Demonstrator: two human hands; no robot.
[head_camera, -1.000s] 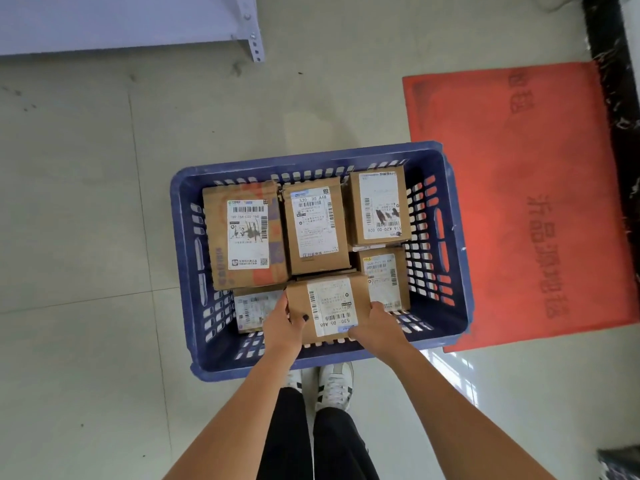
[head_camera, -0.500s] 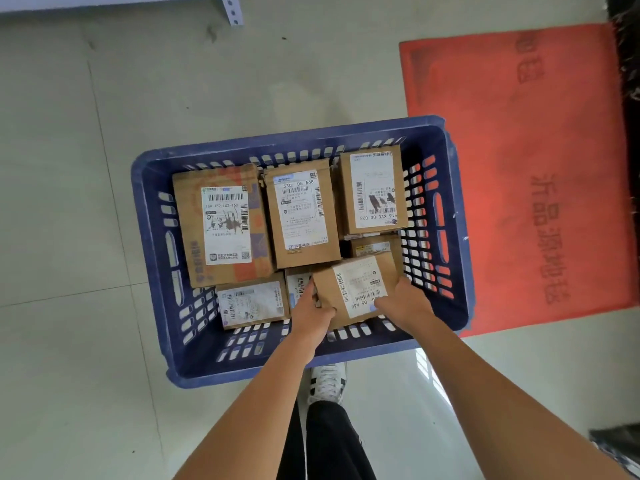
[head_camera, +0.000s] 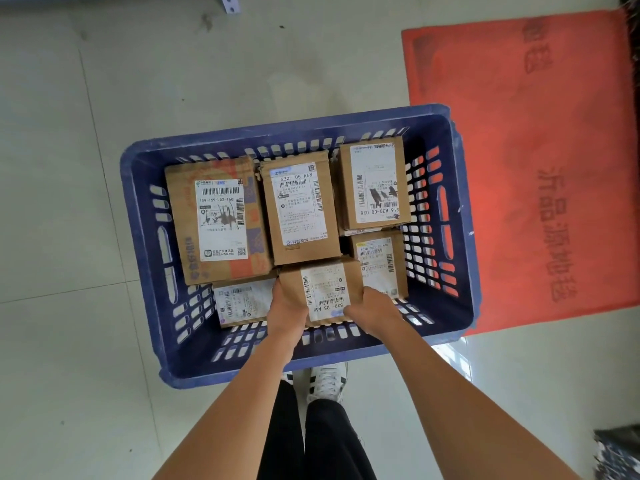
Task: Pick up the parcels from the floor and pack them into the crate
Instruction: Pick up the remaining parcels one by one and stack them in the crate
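A blue slotted plastic crate [head_camera: 460, 216] stands on the floor in front of me, filled with several labelled cardboard parcels. I hold a small brown parcel [head_camera: 322, 289] with a white label at the crate's near middle. My left hand [head_camera: 285, 306] grips its left side and my right hand [head_camera: 374, 310] grips its right side. It sits level among the others, between a flat parcel [head_camera: 239, 299] on the left and another parcel [head_camera: 379, 261] on the right. Behind it lie a large parcel [head_camera: 218, 220], a middle parcel [head_camera: 299, 207] and a right one [head_camera: 374, 183].
An orange-red mat [head_camera: 540, 161] lies on the tiled floor right of the crate, partly under it. A metal shelf foot [head_camera: 230, 3] shows at the top. A dark patterned object [head_camera: 620, 452] sits at the bottom right. My shoes [head_camera: 325, 381] stand just behind the crate.
The small parcel was tilted half a second ago; it is now level and lower between its neighbours. Both hands stay on its sides. The view shifted slightly.
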